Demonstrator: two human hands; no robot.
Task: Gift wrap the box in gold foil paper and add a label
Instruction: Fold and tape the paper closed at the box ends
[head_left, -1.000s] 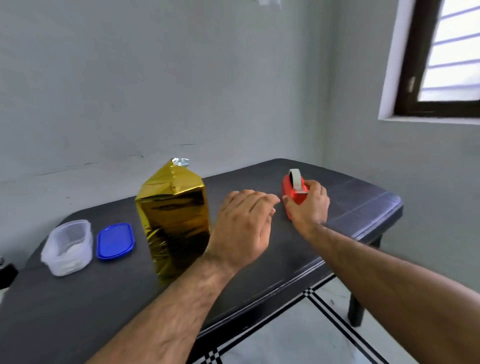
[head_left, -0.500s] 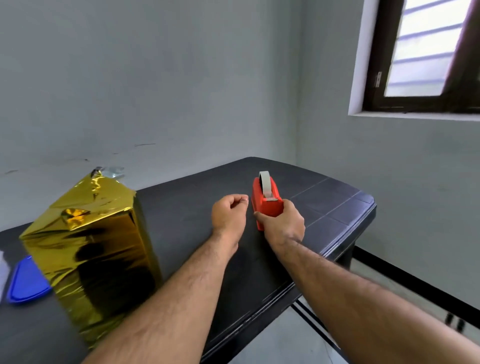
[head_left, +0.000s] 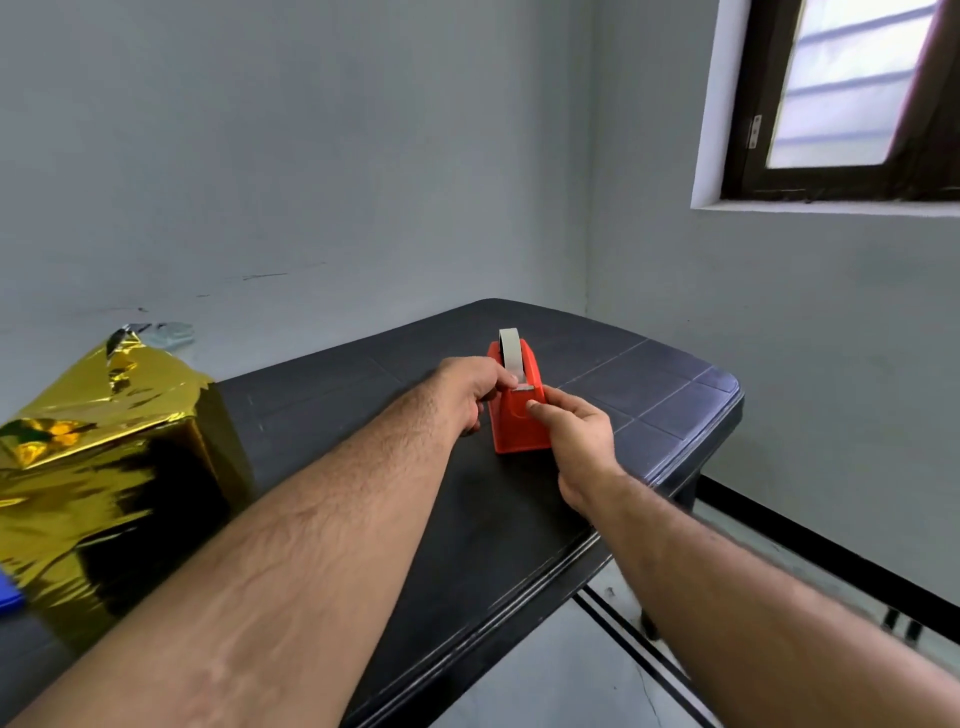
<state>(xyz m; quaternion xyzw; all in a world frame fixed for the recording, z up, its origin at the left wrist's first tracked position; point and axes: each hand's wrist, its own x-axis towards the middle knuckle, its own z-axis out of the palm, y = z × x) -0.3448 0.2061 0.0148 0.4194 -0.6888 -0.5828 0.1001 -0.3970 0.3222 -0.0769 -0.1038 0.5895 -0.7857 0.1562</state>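
On table (head_left: 322, 410): one gold-wrapped box (head_left: 98, 467), one red tape dispenser (head_left: 519, 415); my left hand (head_left: 470, 387) pinches tape end, right hand (head_left: 576, 436) grips dispenser.

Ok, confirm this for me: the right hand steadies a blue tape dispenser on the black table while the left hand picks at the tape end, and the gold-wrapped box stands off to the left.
One thing is wrong: the tape dispenser is red, not blue, as the head view shows. The rest holds: the right hand steadies it on the black table, the left hand picks at the tape end, and the gold-wrapped box stands to the left.

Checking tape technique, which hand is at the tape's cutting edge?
The left hand, pinching at the tape end atop the red dispenser; the right hand only steadies its side.
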